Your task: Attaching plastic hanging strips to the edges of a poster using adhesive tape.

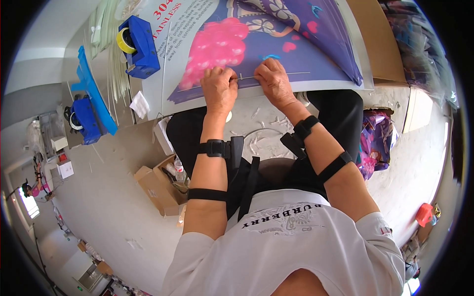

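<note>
A purple printed sheet (222, 44) with pink hearts lies on the table before me, its far right part folded over. Along its near edge runs a thin white rod (298, 73), with a small pale joint-like piece (241, 77) between my hands. My left hand (218, 91) is closed, thumb and fingers pinching at the rod just left of that piece. On the other side my right hand (275, 84) is also closed, fingers curled down onto the rod. The fingertips of both hands are partly hidden.
A blue tape dispenser (140, 47) with yellow tape stands at the left, near bundled thin white strips (116, 74). A second blue dispenser (86, 118) and a white scrap (140, 104) are nearby. Cardboard boxes (153, 190) sit on the floor; plastic-wrapped goods (419, 44) lie far right.
</note>
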Action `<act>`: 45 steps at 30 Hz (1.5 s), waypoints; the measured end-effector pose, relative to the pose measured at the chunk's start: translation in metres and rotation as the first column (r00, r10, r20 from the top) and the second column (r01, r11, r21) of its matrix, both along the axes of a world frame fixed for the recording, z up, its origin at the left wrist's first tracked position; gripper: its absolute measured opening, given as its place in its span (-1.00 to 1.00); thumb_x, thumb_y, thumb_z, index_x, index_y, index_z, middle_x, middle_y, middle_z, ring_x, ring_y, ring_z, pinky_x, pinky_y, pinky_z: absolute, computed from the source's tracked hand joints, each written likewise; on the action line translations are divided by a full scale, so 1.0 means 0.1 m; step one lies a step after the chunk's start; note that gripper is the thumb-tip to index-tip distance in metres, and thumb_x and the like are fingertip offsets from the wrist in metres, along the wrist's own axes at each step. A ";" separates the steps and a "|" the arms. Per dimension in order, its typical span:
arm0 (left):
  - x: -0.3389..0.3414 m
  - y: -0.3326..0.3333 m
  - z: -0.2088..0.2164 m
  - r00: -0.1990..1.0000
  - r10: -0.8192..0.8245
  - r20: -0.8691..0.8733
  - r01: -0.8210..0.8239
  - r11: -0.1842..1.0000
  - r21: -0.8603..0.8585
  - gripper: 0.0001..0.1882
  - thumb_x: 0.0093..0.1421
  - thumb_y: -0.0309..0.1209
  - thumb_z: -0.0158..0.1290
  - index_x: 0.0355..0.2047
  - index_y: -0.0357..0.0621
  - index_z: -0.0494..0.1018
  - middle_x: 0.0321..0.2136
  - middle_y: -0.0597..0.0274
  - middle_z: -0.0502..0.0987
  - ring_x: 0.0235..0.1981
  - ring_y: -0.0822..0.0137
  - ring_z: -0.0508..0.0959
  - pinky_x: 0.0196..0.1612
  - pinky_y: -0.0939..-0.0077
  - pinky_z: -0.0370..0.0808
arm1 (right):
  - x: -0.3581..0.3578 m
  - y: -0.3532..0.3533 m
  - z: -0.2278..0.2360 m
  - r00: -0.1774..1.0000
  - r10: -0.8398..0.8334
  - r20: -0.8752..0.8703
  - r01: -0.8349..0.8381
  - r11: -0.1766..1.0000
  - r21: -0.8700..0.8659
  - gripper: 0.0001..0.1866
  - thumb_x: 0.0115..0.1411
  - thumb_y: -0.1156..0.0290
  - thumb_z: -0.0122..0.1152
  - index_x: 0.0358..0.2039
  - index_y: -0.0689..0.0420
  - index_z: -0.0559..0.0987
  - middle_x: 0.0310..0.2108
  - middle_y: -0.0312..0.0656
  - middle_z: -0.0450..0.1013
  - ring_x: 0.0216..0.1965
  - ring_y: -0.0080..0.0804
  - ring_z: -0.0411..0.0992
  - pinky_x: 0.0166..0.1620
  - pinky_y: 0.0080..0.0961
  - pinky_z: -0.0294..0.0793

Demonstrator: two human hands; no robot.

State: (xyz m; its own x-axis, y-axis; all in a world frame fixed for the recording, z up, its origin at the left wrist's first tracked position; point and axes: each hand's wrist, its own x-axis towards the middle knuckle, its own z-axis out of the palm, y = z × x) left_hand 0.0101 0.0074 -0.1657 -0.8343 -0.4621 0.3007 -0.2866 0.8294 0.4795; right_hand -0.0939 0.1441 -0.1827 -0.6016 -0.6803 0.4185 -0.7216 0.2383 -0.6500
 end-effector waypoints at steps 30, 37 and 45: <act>-0.04 0.08 0.00 1.000 0.029 0.010 -0.029 0.999 0.028 -0.85 -0.16 -0.48 0.20 -0.56 0.09 0.48 -0.52 0.41 0.39 -0.32 0.25 0.38 -0.30 0.24 0.22 | 0.01 -0.02 0.03 0.999 0.015 -0.051 -0.017 0.999 -0.038 -0.90 -0.06 0.55 0.17 -0.49 0.16 0.44 -0.44 -0.16 0.30 -0.31 -0.14 0.31 -0.21 -0.29 0.30; 0.26 -0.49 0.09 0.960 0.167 -0.222 -0.174 0.985 -0.013 -0.84 -0.16 -0.57 0.15 -0.51 -0.11 0.44 -0.54 0.18 0.46 -0.42 0.11 0.43 -0.28 0.25 0.35 | -0.01 0.02 0.10 0.999 0.024 -0.031 -0.023 0.998 0.051 -0.87 -0.08 0.54 0.18 -0.46 0.14 0.44 -0.42 -0.16 0.31 -0.27 -0.13 0.32 -0.19 -0.27 0.31; 0.89 -1.58 0.22 0.672 0.684 -0.282 -0.605 0.728 0.323 -0.95 0.02 -0.53 0.10 -0.49 -0.25 0.49 -0.61 0.21 0.48 -0.57 0.41 0.42 -0.44 0.47 0.39 | 0.11 0.07 0.28 0.995 -0.037 0.096 0.046 0.995 -0.093 -0.87 -0.06 0.57 0.19 -0.46 0.18 0.44 -0.45 -0.11 0.34 -0.37 -0.10 0.36 -0.33 -0.28 0.35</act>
State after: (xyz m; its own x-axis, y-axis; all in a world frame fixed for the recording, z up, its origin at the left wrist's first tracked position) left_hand 0.0995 -0.1504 -0.1437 -0.1533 -0.9212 0.3577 -0.4899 0.3852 0.7821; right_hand -0.0825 0.1507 -0.1551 -0.6683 -0.6138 0.4203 -0.6471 0.2012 -0.7353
